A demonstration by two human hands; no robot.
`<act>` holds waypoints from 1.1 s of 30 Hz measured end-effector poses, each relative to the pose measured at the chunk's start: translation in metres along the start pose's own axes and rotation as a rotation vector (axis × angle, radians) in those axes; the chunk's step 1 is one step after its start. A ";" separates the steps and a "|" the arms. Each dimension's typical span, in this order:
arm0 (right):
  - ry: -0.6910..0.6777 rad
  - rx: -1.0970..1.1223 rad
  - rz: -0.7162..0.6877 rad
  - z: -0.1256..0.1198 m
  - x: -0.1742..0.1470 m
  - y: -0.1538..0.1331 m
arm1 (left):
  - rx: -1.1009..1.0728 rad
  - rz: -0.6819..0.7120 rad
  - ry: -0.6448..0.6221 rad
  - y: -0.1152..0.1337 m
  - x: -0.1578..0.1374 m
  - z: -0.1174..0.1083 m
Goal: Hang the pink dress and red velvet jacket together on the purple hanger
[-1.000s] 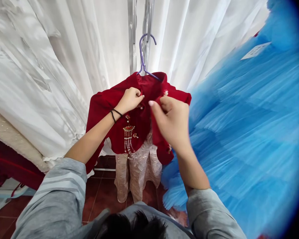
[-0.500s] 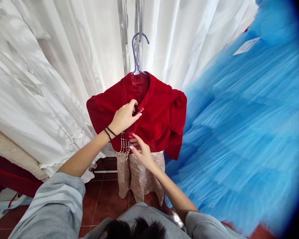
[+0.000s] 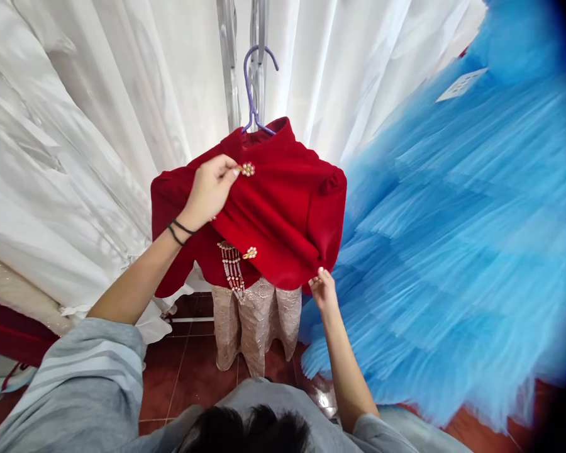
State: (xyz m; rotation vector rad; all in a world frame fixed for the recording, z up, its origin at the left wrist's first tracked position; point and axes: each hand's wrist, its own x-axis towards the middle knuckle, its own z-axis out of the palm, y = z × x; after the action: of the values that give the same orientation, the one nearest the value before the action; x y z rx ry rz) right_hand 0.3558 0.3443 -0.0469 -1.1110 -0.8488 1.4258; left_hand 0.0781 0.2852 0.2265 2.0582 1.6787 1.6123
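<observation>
A red velvet jacket (image 3: 278, 207) hangs on a purple hanger (image 3: 249, 88). My left hand (image 3: 210, 192) pinches the jacket's front edge beside a beaded flower clasp (image 3: 248, 169) near the collar. This pulls the front panel across to the left. At the lower right, my right hand (image 3: 324, 289) has its fingers closed on the cuff or side edge of the jacket near the hem. Lower on the front sit a second clasp (image 3: 249, 253) and a dangling beaded ornament (image 3: 232, 270). Beneath the jacket hangs a pale pink shiny skirt (image 3: 252, 327).
Metal rack poles (image 3: 231, 63) stand behind the hanger. White drapery (image 3: 108, 126) covers the left and back. A large blue tulle gown (image 3: 443, 251) with a white tag (image 3: 462, 85) fills the right side. Below is a red tiled floor (image 3: 193, 377).
My left hand has moved up and left, drawing the jacket's front panel across. My right hand has shifted from the ornament to the lower right edge. Both clasps now show clearly.
</observation>
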 end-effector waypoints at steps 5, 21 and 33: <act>0.020 -0.367 0.119 0.012 -0.008 0.027 | 0.428 -0.022 -0.128 -0.011 -0.023 0.017; -0.437 -1.363 -1.443 0.114 -0.049 -0.216 | 0.538 0.045 0.208 -0.056 -0.035 -0.105; -0.655 -1.438 -1.395 0.186 -0.022 -0.266 | 0.142 -0.170 0.389 -0.077 -0.020 -0.104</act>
State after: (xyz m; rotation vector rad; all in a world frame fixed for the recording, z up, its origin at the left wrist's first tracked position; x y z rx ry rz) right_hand 0.2626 0.3786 0.2626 -0.5059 -2.5958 -0.2755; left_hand -0.0468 0.2462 0.2164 1.6735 2.0756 1.9818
